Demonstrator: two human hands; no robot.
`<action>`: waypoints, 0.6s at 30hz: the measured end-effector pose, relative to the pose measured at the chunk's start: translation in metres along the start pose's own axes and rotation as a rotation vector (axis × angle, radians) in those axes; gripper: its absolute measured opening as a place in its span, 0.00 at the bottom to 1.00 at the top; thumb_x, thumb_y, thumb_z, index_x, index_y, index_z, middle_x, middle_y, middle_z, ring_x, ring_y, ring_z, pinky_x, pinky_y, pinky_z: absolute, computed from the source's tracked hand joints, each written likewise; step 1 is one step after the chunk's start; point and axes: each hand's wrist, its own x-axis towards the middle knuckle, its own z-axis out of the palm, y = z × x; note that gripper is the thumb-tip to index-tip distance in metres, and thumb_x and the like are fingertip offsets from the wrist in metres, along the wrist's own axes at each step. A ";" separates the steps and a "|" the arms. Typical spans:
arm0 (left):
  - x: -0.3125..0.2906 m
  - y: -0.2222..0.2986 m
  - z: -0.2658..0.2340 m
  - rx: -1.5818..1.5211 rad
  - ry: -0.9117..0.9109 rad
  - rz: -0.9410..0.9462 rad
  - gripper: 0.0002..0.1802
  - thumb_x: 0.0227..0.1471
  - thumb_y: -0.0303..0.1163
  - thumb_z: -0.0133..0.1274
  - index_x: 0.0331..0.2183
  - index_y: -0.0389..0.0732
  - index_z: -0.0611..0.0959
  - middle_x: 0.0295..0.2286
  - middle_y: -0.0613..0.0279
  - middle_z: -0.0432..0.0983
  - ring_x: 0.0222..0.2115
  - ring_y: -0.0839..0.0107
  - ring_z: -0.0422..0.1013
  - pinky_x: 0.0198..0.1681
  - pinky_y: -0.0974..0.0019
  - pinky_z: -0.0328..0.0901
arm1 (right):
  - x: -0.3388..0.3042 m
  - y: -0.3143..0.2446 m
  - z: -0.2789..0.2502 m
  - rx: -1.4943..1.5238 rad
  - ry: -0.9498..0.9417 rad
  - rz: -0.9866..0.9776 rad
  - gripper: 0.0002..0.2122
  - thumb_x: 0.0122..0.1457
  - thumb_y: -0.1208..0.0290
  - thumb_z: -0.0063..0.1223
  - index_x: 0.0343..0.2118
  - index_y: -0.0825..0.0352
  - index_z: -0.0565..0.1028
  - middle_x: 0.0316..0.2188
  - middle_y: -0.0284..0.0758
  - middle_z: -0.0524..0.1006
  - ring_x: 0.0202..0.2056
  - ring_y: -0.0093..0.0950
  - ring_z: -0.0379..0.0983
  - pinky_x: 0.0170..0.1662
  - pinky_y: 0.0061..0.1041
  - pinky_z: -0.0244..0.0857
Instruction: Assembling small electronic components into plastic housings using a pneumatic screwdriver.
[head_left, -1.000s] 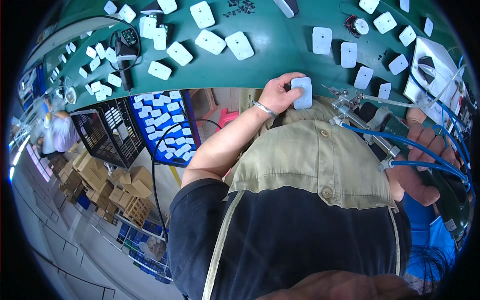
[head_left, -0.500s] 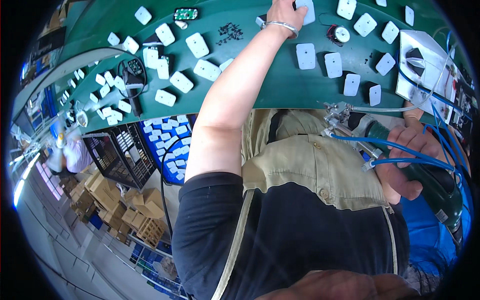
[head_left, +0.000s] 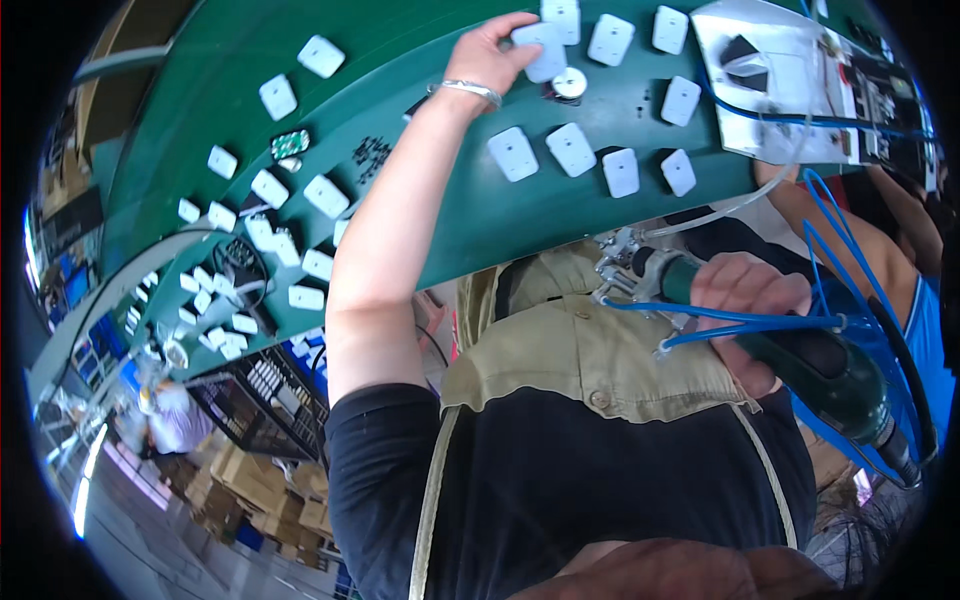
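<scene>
At the far side of the green bench, my left hand (head_left: 490,57) pinches a white rounded-corner plastic housing (head_left: 541,53) between thumb and fingers. Just beyond the housing's near right corner lies a round white motor-like part (head_left: 569,84), partly covered. Close to my body at the right, my right hand (head_left: 748,290) is wrapped round a dark green powered screwdriver (head_left: 825,370). A metal fitting (head_left: 625,265) with blue air hoses (head_left: 745,322) sits at its front end, pointing left. Several similar white housings (head_left: 571,150) lie right of my left forearm.
More white housings (head_left: 326,196) spread over the left of the bench, near a green circuit board (head_left: 291,144) and a pile of small black screws (head_left: 371,156). A metal fixture plate (head_left: 765,85) stands at the right. Another person's arm (head_left: 850,225) shows beside it; a black crate (head_left: 262,400) stands lower left.
The whole view has turned and shifted. My left hand has moved rightward over the bench with the white housing, now beside the round motor-like part. My right hand still grips the screwdriver.
</scene>
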 end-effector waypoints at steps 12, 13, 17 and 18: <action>0.094 -0.011 0.222 -0.218 0.244 -0.231 0.25 0.30 0.31 0.55 0.35 0.30 0.70 0.27 0.52 0.72 0.27 0.64 0.70 0.30 0.63 0.65 | -0.005 -0.030 -0.026 0.021 -0.009 0.108 0.12 0.33 0.72 0.61 0.17 0.72 0.69 0.13 0.37 0.68 0.14 0.30 0.65 0.19 0.26 0.59; 0.095 -0.007 0.228 -0.220 0.271 -0.363 0.24 0.30 0.31 0.55 0.34 0.31 0.70 0.30 0.50 0.72 0.31 0.59 0.70 0.36 0.63 0.64 | -0.007 -0.032 -0.029 0.024 -0.004 0.102 0.12 0.33 0.72 0.61 0.17 0.72 0.69 0.13 0.37 0.68 0.14 0.30 0.65 0.19 0.26 0.59; 0.094 0.003 0.250 -0.333 0.478 -0.348 0.26 0.31 0.28 0.56 0.36 0.31 0.67 0.31 0.49 0.71 0.32 0.58 0.69 0.38 0.64 0.62 | -0.019 -0.035 -0.038 -0.034 0.040 0.083 0.13 0.32 0.73 0.61 0.20 0.73 0.70 0.14 0.37 0.68 0.15 0.30 0.66 0.21 0.25 0.61; 0.099 -0.002 0.252 -0.374 0.482 -0.362 0.28 0.31 0.28 0.58 0.38 0.33 0.67 0.34 0.48 0.68 0.35 0.56 0.68 0.39 0.64 0.62 | -0.022 -0.034 -0.040 -0.064 0.072 0.045 0.14 0.32 0.73 0.62 0.22 0.73 0.70 0.15 0.37 0.69 0.17 0.30 0.67 0.22 0.25 0.62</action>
